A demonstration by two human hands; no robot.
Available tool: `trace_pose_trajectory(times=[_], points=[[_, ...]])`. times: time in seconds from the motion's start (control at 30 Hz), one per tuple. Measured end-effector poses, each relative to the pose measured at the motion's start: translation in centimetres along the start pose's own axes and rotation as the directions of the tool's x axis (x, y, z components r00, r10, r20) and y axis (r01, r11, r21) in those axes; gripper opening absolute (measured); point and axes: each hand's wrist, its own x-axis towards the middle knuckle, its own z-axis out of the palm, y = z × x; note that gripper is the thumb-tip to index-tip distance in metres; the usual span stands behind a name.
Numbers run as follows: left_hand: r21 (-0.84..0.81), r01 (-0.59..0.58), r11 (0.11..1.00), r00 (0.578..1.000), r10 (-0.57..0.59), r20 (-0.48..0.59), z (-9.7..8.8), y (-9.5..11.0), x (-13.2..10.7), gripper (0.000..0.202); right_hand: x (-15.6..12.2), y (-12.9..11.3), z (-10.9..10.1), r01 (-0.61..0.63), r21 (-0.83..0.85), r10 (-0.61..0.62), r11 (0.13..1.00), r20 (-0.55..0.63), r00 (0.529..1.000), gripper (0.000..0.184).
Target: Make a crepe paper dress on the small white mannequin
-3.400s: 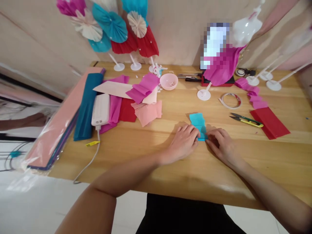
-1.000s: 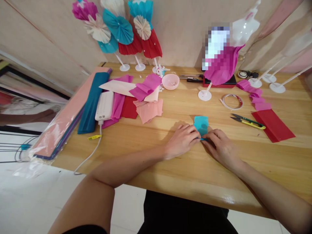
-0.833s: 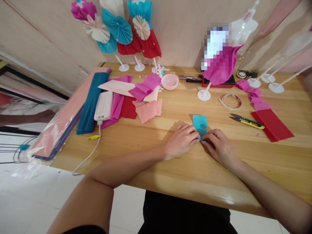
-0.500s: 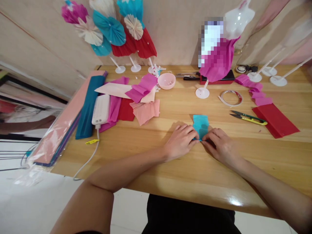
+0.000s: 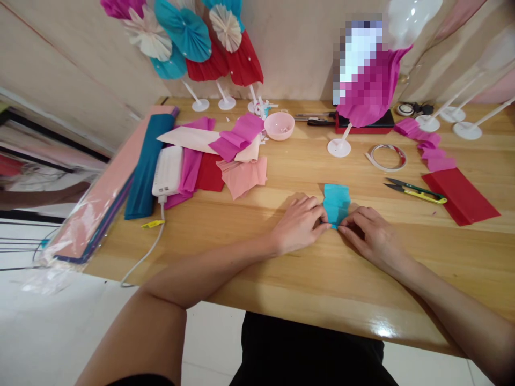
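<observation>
Fingers of the left hand (image 5: 301, 224) and right hand (image 5: 373, 234) pinch the near edge of a blue crepe-paper strip (image 5: 337, 201) extending beyond them; thread snips (image 5: 420, 194) lie to their right.

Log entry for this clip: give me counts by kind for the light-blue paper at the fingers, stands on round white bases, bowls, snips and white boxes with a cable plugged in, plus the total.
Light-blue paper piece: 1
Stands on round white bases: 7
Pink bowl: 1
Snips: 1
White box with cable: 1
Total: 11
</observation>
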Motion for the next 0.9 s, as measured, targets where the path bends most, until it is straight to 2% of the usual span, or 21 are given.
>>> trace_pose_trajectory(times=[0.43,0.7,0.9], points=[[0.081,0.019,0.997,0.999,-0.017,-0.028,0.27,0.24,-0.05,0.018,0.24,-0.1,0.25,-0.013,-0.104,0.009,0.995,-0.041,0.999,0.011],[0.142,0.023,0.99,1.0,-0.024,0.003,0.18,0.48,0.12,0.018,0.48,-0.46,0.19,-0.023,-0.123,0.02,0.992,-0.024,1.0,0.011],[0.08,0.021,0.997,1.0,-0.021,-0.003,0.07,0.42,0.18,0.014,0.13,-0.2,0.2,-0.02,-0.068,0.019,0.997,-0.025,1.0,0.007]])
